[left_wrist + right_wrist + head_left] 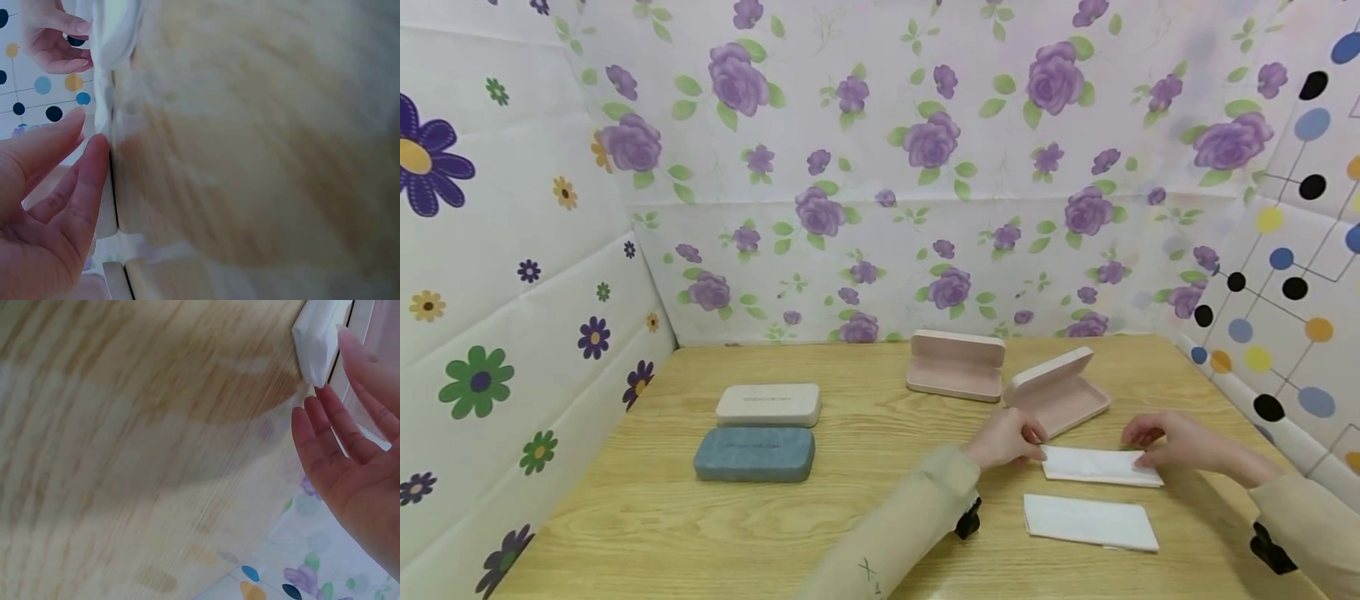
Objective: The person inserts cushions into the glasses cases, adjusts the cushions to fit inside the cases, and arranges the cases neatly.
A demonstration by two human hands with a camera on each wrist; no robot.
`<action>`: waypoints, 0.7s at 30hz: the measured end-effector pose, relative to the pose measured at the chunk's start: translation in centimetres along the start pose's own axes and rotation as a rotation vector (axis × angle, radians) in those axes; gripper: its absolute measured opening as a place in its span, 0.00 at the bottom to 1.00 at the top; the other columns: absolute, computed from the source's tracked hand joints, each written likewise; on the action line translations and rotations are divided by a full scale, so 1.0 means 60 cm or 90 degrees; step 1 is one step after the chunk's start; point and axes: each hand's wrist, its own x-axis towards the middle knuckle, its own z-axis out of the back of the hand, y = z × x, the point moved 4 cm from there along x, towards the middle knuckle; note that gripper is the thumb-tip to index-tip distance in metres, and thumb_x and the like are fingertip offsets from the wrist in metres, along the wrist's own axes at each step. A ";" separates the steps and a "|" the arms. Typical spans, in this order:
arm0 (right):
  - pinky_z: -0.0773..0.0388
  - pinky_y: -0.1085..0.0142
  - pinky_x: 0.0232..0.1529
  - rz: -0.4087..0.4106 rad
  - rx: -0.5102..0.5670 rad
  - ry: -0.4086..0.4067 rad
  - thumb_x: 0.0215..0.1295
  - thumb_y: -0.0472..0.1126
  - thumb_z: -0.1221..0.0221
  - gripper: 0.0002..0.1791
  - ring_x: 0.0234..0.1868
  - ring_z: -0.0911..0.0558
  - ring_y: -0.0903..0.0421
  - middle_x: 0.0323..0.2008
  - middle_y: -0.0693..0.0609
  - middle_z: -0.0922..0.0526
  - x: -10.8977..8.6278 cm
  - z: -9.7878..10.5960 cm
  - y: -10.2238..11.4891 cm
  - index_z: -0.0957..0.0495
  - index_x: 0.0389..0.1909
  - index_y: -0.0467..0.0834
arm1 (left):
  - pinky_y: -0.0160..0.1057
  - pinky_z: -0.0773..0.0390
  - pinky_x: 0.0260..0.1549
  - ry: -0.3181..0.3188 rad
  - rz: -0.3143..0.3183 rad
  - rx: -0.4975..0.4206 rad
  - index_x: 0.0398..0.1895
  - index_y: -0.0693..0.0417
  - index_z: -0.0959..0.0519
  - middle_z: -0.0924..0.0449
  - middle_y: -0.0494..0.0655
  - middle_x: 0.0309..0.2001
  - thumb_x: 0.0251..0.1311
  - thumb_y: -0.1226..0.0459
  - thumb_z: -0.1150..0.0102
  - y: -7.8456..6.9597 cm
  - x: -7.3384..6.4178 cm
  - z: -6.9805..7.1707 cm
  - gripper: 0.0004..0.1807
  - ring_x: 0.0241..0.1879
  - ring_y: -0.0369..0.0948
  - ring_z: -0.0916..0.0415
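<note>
Two folded white cloths lie on the table in the head view, a farther cloth (1093, 467) and a nearer cloth (1090, 522). My left hand (1006, 437) is at the left end of the farther one, fingertips right at its edge. In the left wrist view the left thumb and fingers (87, 181) stand apart. At the cloth's other end is my right hand (1176, 446), its thumb overlapping the corner. The right wrist view shows the right fingers (337, 431) loosely extended beside the cloth's end (315, 344). Just behind the left hand sits an open pink glasses case (1071, 400).
A second open pink glasses case (955, 371) stands farther back. On the left, a closed cream glasses case (767, 406) lies behind a closed blue one (755, 455). Patterned cloth walls (880, 167) border the wooden table (700, 542) at the back and sides.
</note>
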 end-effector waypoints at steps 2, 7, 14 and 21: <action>0.27 0.65 0.29 -0.002 0.006 -0.002 0.49 0.33 0.33 0.13 0.31 0.24 0.57 0.31 0.51 0.22 -0.004 0.001 -0.003 0.24 0.36 0.37 | 0.31 0.26 0.14 -0.002 0.003 0.021 0.33 0.57 0.18 0.27 0.42 0.20 0.46 0.70 0.33 0.001 0.002 -0.004 0.08 0.15 0.39 0.26; 0.27 0.66 0.29 -0.047 0.006 -0.005 0.48 0.34 0.33 0.13 0.30 0.24 0.59 0.30 0.53 0.22 -0.008 0.002 -0.001 0.24 0.35 0.36 | 0.28 0.28 0.13 -0.012 0.002 0.087 0.34 0.55 0.18 0.29 0.39 0.20 0.46 0.70 0.32 -0.002 0.006 -0.008 0.10 0.13 0.37 0.28; 0.27 0.66 0.28 -0.094 -0.009 0.003 0.48 0.36 0.33 0.13 0.30 0.25 0.62 0.30 0.55 0.22 -0.009 -0.005 -0.006 0.23 0.33 0.35 | 0.25 0.33 0.22 -0.043 -0.007 0.309 0.28 0.44 0.17 0.25 0.30 0.26 0.45 0.61 0.30 -0.016 0.006 -0.016 0.06 0.24 0.27 0.32; 0.31 0.67 0.24 -0.070 -0.004 -0.008 0.46 0.33 0.32 0.09 0.26 0.28 0.62 0.26 0.57 0.24 -0.012 -0.005 -0.009 0.23 0.28 0.38 | 0.30 0.34 0.19 -0.042 0.011 0.401 0.22 0.42 0.22 0.29 0.29 0.22 0.43 0.57 0.29 -0.033 0.002 -0.023 0.08 0.22 0.29 0.33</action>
